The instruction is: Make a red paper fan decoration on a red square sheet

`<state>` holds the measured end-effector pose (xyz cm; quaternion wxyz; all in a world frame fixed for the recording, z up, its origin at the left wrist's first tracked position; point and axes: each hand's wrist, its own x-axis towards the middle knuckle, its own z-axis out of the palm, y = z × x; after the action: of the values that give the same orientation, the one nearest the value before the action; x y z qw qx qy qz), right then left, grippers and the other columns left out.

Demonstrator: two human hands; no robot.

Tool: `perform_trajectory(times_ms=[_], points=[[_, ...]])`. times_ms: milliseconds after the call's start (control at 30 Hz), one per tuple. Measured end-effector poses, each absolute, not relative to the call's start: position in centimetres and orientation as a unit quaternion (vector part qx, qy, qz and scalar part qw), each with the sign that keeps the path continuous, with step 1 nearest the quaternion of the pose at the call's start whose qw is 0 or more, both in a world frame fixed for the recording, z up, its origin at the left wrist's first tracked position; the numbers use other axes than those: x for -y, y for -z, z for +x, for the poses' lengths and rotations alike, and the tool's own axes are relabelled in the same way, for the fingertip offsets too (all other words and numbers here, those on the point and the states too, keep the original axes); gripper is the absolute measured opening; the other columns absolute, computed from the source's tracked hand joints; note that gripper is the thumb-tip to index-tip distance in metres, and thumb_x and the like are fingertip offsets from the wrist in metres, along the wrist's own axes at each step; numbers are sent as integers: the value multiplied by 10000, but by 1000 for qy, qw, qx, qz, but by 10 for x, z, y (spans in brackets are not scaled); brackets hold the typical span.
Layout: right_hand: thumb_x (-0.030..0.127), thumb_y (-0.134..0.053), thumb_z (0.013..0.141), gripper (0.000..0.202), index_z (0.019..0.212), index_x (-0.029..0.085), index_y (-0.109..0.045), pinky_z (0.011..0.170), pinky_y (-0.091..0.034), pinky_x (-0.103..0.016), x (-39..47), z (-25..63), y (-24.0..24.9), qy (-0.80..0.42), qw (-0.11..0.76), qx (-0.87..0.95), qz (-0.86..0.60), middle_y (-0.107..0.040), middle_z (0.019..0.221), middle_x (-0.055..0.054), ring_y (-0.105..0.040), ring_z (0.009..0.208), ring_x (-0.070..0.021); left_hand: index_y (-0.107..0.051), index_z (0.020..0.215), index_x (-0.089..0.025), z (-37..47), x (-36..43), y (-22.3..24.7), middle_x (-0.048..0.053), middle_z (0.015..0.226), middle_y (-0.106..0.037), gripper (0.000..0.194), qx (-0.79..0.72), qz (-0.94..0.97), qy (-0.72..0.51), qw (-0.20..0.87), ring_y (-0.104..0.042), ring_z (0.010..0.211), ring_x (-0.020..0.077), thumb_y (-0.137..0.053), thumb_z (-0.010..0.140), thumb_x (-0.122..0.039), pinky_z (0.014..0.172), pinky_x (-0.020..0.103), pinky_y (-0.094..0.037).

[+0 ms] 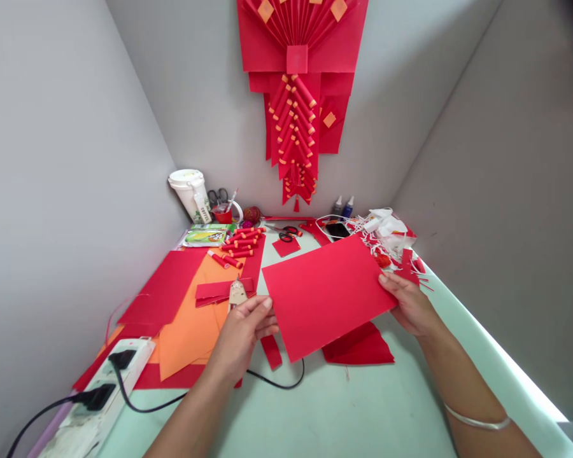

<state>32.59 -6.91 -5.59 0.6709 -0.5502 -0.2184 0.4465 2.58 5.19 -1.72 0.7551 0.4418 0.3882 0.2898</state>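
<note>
A plain red paper sheet (332,296) is held up at a tilt above the table between both hands. My left hand (248,327) is closed at its left edge, thumb on the near side and fingers curled by the border. At the sheet's right edge, my right hand (408,302) pinches it between thumb and fingers. Beneath the sheet lies a dark red folded piece (360,346), partly covered. Close to my left hand are a narrow red strip (271,352), a beige tool with a face-like print (237,292) and folded red strips (214,291).
Orange sheets (191,337), red sheets (160,283) and small red paper rolls (241,245) cover the left side. A power strip (100,388) trails black cables. Scissors (289,233), a phone (338,230), bottles (347,208) and paper scraps (384,226) lie behind. A red paper decoration (298,95) hangs above.
</note>
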Motion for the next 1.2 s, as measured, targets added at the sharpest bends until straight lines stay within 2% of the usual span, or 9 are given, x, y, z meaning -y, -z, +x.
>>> perform_trajectory(times_ms=[133, 233, 400, 567, 667, 800, 900, 1067, 1200], points=[[383, -763, 781, 318, 1053, 231, -701, 732, -573, -260, 66, 317, 57, -460, 685, 199, -528, -745, 994, -35, -700, 862, -187, -695, 1001, -180, 29, -45, 15, 53, 852, -738, 322, -359, 454, -238, 780, -664, 696, 158, -663, 835, -454, 684, 274, -524], [364, -755, 795, 249, 986, 213, -702, 626, -558, -214, 64, 309, 57, -476, 680, 201, -520, -741, 926, -28, -687, 722, -143, -688, 1074, -174, 31, -41, 14, 54, 838, -741, 368, -346, 470, -186, 790, -632, 627, 145, -687, 820, -441, 618, 262, -506], [334, -759, 794, 307, 1072, 238, -672, 532, -530, -185, 65, 302, 52, -513, 662, 214, -503, -717, 877, -1, -639, 612, -104, -668, 1093, -157, 31, -42, 14, 63, 884, -737, 372, -361, 473, -165, 787, -601, 582, 119, -707, 812, -398, 547, 243, -487], [335, -784, 759, 357, 1086, 242, -675, 394, -443, -141, 65, 299, 51, -484, 668, 213, -523, -683, 777, 22, -563, 505, -69, -642, 1073, -169, 30, -43, 13, 41, 872, -717, 337, -372, 477, -175, 777, -618, 576, 102, -684, 833, -403, 497, 207, -444], [345, -791, 744, 363, 1071, 239, -677, 389, -448, -138, 64, 301, 52, -448, 692, 212, -525, -686, 846, 13, -571, 537, -71, -629, 1041, -159, 30, -42, 14, 65, 920, -726, 349, -364, 507, -169, 763, -660, 667, 130, -731, 794, -384, 545, 212, -465], [341, -801, 728, 362, 1061, 276, -674, 410, -463, -128, 65, 306, 51, -348, 763, 192, -509, -670, 1014, 27, -591, 625, -70, -596, 1109, -157, 29, -42, 16, 87, 921, -737, 402, -364, 528, -174, 747, -673, 743, 156, -720, 801, -384, 613, 235, -476], [349, -784, 749, 335, 1057, 293, -664, 428, -454, -131, 66, 308, 50, -309, 789, 191, -496, -660, 1025, 37, -590, 647, -71, -585, 1140, -163, 27, -43, 15, 103, 985, -736, 408, -372, 528, -189, 739, -680, 801, 180, -694, 820, -391, 669, 265, -481], [429, -755, 759, 402, 1116, 311, -613, 436, -431, -209, 62, 299, 51, -344, 759, 228, -504, -689, 1024, 12, -598, 607, -119, -624, 1121, -198, 29, -42, 12, 105, 1170, -696, 352, -364, 540, -224, 725, -674, 990, 242, -688, 825, -376, 791, 305, -482], [435, -741, 772, 398, 1112, 304, -581, 457, -420, -221, 59, 293, 51, -368, 739, 242, -509, -699, 997, 12, -557, 543, -104, -657, 1069, -210, 29, -41, 11, 84, 1156, -708, 272, -351, 514, -249, 742, -680, 993, 246, -690, 823, -321, 767, 293, -499]])
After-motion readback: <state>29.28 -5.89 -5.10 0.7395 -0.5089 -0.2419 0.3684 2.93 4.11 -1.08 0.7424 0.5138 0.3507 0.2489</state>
